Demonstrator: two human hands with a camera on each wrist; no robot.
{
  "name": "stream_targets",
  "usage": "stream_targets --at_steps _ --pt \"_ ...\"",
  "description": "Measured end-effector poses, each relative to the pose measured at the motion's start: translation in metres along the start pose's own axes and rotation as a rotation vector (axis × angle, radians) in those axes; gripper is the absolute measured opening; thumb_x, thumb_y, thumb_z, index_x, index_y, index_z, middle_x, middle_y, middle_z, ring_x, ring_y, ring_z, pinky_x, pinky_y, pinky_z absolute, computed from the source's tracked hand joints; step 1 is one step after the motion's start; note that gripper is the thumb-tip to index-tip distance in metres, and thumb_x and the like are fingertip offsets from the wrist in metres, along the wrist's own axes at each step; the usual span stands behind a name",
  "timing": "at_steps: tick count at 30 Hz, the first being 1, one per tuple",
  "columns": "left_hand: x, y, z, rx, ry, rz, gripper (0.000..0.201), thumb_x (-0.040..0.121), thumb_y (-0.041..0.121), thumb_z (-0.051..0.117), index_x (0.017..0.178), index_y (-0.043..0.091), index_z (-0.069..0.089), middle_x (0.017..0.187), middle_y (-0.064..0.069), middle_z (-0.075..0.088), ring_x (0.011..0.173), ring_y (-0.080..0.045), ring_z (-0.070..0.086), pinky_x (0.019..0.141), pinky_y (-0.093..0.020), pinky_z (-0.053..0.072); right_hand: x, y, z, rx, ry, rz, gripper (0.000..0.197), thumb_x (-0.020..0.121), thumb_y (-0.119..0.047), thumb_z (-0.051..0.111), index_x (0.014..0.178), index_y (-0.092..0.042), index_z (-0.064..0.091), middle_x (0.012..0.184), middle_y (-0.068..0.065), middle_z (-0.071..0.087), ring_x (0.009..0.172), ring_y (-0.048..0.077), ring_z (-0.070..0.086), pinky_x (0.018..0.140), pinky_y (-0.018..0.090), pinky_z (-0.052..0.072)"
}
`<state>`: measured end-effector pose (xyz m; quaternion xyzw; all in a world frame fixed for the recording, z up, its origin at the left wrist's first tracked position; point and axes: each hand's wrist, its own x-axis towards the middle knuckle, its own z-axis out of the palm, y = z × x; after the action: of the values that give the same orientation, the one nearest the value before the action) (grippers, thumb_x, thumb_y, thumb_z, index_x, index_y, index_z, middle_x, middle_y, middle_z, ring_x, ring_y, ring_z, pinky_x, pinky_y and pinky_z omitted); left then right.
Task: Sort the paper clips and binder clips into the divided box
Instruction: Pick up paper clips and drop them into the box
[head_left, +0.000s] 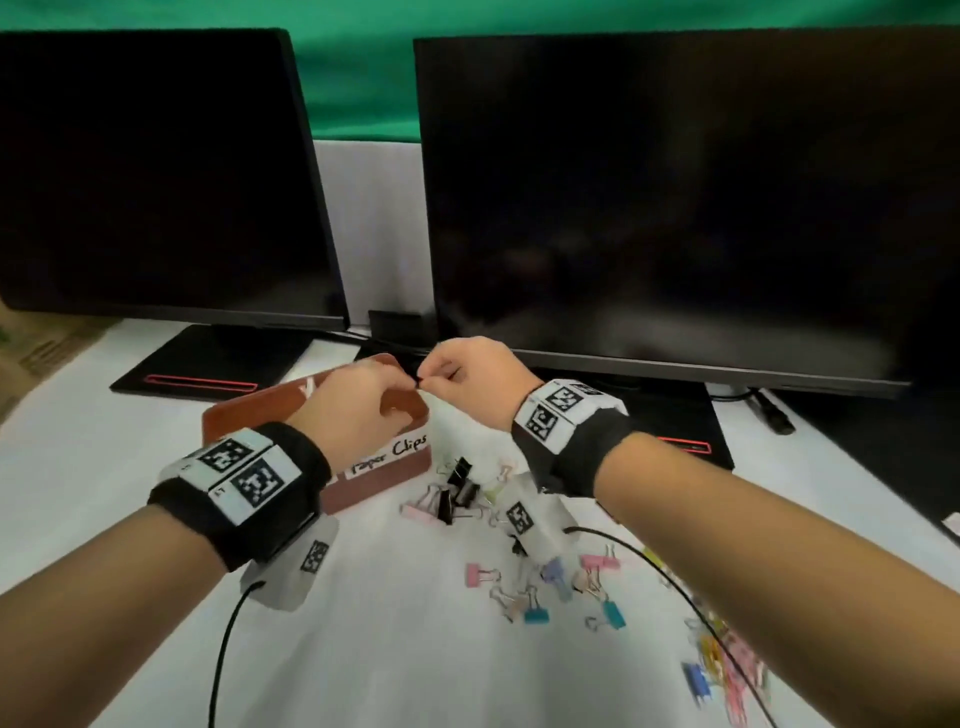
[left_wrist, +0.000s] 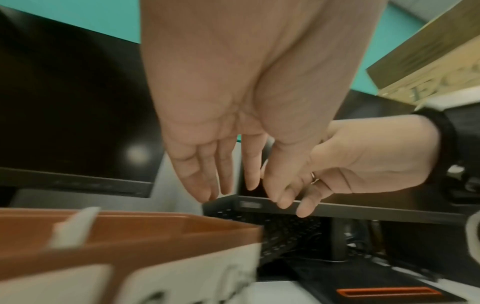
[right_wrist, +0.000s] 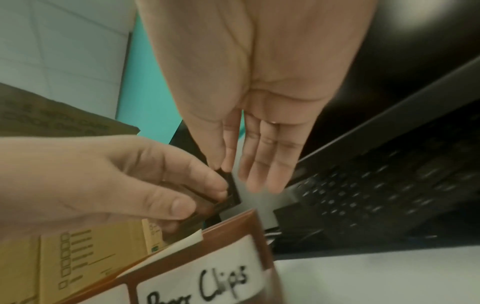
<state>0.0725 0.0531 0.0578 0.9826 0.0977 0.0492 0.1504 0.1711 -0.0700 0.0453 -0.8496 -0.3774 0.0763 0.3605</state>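
Both hands meet above the far right corner of the brown divided box (head_left: 374, 483), whose front label reads "Paper Clips". My left hand (head_left: 410, 385) pinches a black binder clip (right_wrist: 231, 191) between thumb and fingers. My right hand (head_left: 432, 379) pinches the clip's upper end with thumb and index, the other fingers straight. In the right wrist view the left hand (right_wrist: 207, 195) and right hand (right_wrist: 223, 167) meet just over the box rim (right_wrist: 233, 224). The left wrist view shows my left hand (left_wrist: 233, 189), the right hand (left_wrist: 293, 197) and the box (left_wrist: 182, 230); the clip is hidden there.
Black binder clips (head_left: 460, 488) and pastel binder clips (head_left: 545, 587) lie loose on the white table right of the box. Coloured paper clips (head_left: 727, 670) are piled at the lower right. Two dark monitors (head_left: 675, 208) stand behind. A black cable (head_left: 675, 587) crosses the table.
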Motion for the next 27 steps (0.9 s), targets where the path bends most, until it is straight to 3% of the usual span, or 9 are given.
stream_targets --at_steps 2,4,8,11,13,17,20,24,27 --pt "-0.006 0.024 0.009 -0.102 -0.014 0.082 0.031 0.087 0.023 0.061 0.118 0.024 0.061 0.111 0.005 0.061 0.096 -0.011 0.058 0.082 -0.02 0.043 -0.032 0.023 -0.032 -0.046 0.007 0.032 0.015 0.088 -0.019 0.06 0.099 -0.014 0.07 0.091 -0.005 0.068 0.074 0.0 0.058 0.067 0.002 0.043" --pt "-0.012 0.055 0.024 -0.223 -0.104 0.138 0.033 0.087 0.025 0.062 0.12 0.026 0.058 0.111 0.007 0.06 0.094 -0.01 0.061 0.082 -0.02 0.048 -0.068 0.053 -0.066 -0.143 0.03 0.111 0.016 0.089 -0.016 0.059 0.1 -0.018 0.07 0.087 -0.01 0.063 0.069 -0.006 0.053 0.066 -0.001 0.041" --pt "-0.022 0.12 0.068 -0.307 -0.3 0.266 0.029 0.087 0.026 0.062 0.115 0.028 0.056 0.107 0.007 0.059 0.09 -0.01 0.063 0.081 -0.024 0.052 -0.131 0.122 -0.118 -0.307 0.007 0.382 0.018 0.086 -0.01 0.062 0.099 -0.017 0.072 0.096 0.002 0.07 0.087 0.016 0.065 0.09 0.029 0.052" --pt "-0.023 0.156 0.102 -0.252 -0.404 0.317 0.034 0.087 0.024 0.062 0.12 0.027 0.054 0.115 0.004 0.054 0.093 -0.011 0.057 0.08 -0.021 0.047 -0.162 0.155 -0.133 -0.405 -0.125 0.485 0.025 0.086 -0.006 0.06 0.108 -0.013 0.07 0.114 0.004 0.067 0.103 0.017 0.063 0.086 0.016 0.043" --pt "-0.022 0.175 0.119 -0.176 -0.466 0.365 0.042 0.087 0.022 0.061 0.126 0.028 0.05 0.119 0.001 0.048 0.097 -0.012 0.052 0.082 -0.019 0.04 -0.172 0.169 -0.135 -0.431 -0.182 0.503 0.027 0.087 -0.008 0.059 0.111 -0.014 0.07 0.119 0.003 0.065 0.105 0.016 0.061 0.084 0.017 0.041" --pt "-0.018 0.195 0.143 -0.027 -0.574 0.45 0.051 0.086 0.012 0.059 0.132 0.033 0.048 0.123 -0.002 0.042 0.111 -0.019 0.05 0.097 -0.025 0.042 -0.171 0.185 -0.133 -0.411 -0.255 0.542 0.032 0.085 -0.002 0.061 0.113 -0.014 0.069 0.121 0.004 0.064 0.109 0.018 0.061 0.089 0.024 0.048" --pt "-0.014 0.201 0.154 0.002 -0.565 0.461 0.045 0.084 0.019 0.065 0.126 0.03 0.054 0.119 0.0 0.045 0.108 -0.018 0.052 0.098 -0.028 0.043 -0.165 0.189 -0.131 -0.444 -0.297 0.505 0.031 0.083 -0.005 0.066 0.113 -0.013 0.068 0.12 0.002 0.064 0.108 0.018 0.061 0.09 0.025 0.05" --pt "-0.011 0.2 0.16 -0.044 -0.499 0.438 0.033 0.083 0.025 0.067 0.115 0.025 0.061 0.113 0.003 0.052 0.104 -0.012 0.054 0.094 -0.023 0.044 -0.158 0.192 -0.126 -0.468 -0.319 0.475 0.022 0.082 -0.005 0.067 0.102 -0.01 0.072 0.111 0.003 0.066 0.092 0.018 0.064 0.074 0.018 0.047" --pt "-0.009 0.198 0.161 -0.034 -0.464 0.447 0.028 0.084 0.022 0.065 0.111 0.024 0.062 0.111 0.004 0.057 0.1 -0.01 0.056 0.088 -0.021 0.046 -0.155 0.195 -0.125 -0.459 -0.337 0.51 0.02 0.081 -0.004 0.065 0.099 -0.01 0.072 0.084 0.0 0.071 0.075 0.012 0.063 0.063 0.015 0.047"
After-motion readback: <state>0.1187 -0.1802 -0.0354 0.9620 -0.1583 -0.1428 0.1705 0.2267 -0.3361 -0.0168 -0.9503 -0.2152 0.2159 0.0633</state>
